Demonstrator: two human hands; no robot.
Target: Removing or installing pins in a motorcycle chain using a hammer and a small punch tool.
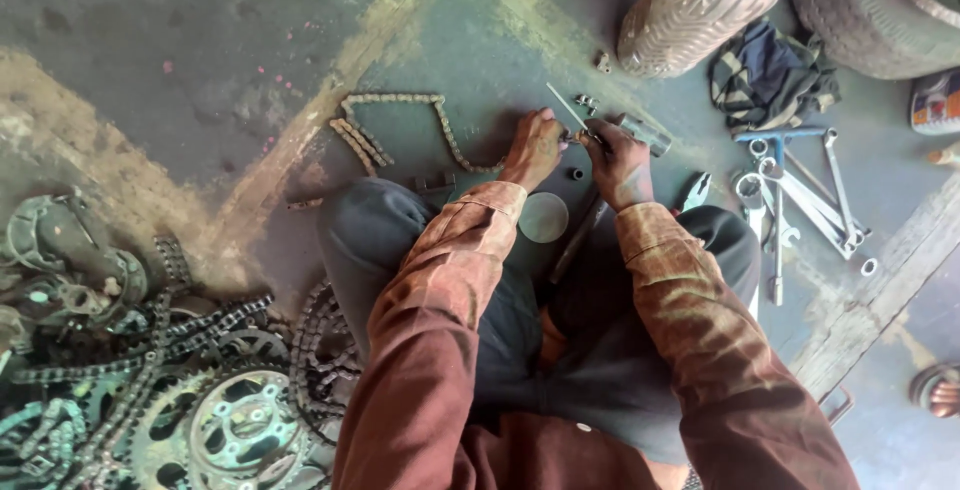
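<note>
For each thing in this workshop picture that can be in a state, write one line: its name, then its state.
drive chain: laid out on the floor in an open loop, one end at the left hand
left hand: closed on the chain end
right hand: gripping a small tool
spanners: lying loose in a pile
sprocket: flat on the floor among old chains
cloth: crumpled
tyre: lying flat
</note>
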